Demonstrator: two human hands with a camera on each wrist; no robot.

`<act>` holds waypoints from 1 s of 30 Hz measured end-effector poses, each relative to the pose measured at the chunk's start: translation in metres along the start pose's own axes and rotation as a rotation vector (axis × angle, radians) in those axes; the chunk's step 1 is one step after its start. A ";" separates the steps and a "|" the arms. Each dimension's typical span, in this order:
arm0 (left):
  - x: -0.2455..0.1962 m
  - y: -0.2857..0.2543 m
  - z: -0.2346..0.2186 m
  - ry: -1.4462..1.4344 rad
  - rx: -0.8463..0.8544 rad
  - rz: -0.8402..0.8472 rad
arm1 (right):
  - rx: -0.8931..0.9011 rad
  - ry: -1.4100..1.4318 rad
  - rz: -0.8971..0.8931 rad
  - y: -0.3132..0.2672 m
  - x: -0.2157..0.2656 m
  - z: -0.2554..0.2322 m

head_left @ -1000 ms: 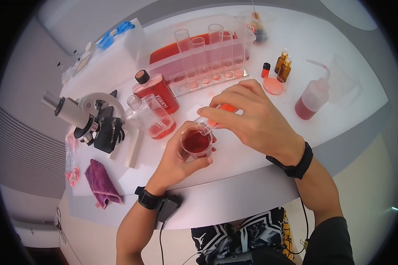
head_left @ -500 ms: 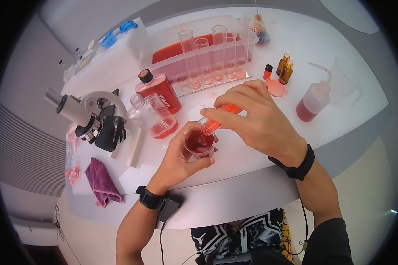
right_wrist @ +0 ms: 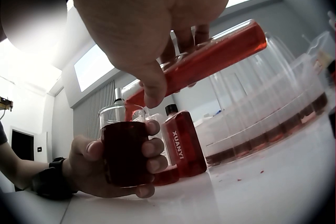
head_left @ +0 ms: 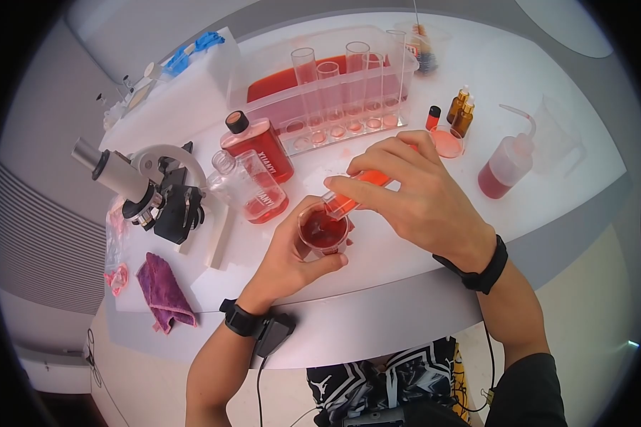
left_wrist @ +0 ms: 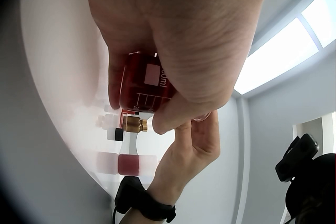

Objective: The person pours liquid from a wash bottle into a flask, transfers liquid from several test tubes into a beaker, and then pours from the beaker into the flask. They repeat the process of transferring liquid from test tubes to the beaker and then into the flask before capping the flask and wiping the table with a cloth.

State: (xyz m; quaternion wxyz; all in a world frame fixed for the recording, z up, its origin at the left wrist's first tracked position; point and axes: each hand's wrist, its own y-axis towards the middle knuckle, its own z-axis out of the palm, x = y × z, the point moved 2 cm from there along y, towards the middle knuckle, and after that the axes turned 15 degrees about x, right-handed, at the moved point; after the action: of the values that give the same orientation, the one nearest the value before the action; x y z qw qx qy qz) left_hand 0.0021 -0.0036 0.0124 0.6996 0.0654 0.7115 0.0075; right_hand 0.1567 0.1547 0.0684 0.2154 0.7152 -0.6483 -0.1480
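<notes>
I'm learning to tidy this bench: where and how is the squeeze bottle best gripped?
Probably round the squeeze bottle's body, from the near side: it stands upright, its thin bent spout juts above, and a clear vessel crowds its far right.

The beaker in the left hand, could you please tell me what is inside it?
The beaker holds dark red liquid, with a tilted tube at its rim; anything deeper is hidden by the dark colour.

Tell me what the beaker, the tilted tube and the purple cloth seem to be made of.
Beaker: glossy, clear glass or rigid plastic; the red liquid shows through its wall. Tilted tube: smooth, clear, also glass or plastic; bright highlights run along it. Purple cloth: matte, probably a soft woven or microfibre textile, judging by its folds and fuzzy-looking surface.
</notes>
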 end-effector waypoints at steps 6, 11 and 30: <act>-0.002 0.000 0.001 0.015 0.001 0.035 | 0.023 -0.012 0.002 0.000 0.001 -0.001; 0.003 -0.002 0.000 -0.034 -0.008 0.035 | 0.027 0.093 0.018 -0.001 0.002 -0.004; 0.024 0.001 -0.012 0.069 0.035 0.191 | 0.159 0.597 0.239 0.142 -0.028 -0.072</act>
State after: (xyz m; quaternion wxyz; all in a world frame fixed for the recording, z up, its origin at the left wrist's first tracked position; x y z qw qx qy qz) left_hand -0.0100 0.0013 -0.0107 0.6694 0.1448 0.7258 0.0642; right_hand 0.0666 0.1817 0.1999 0.3554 0.6604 -0.6453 0.1456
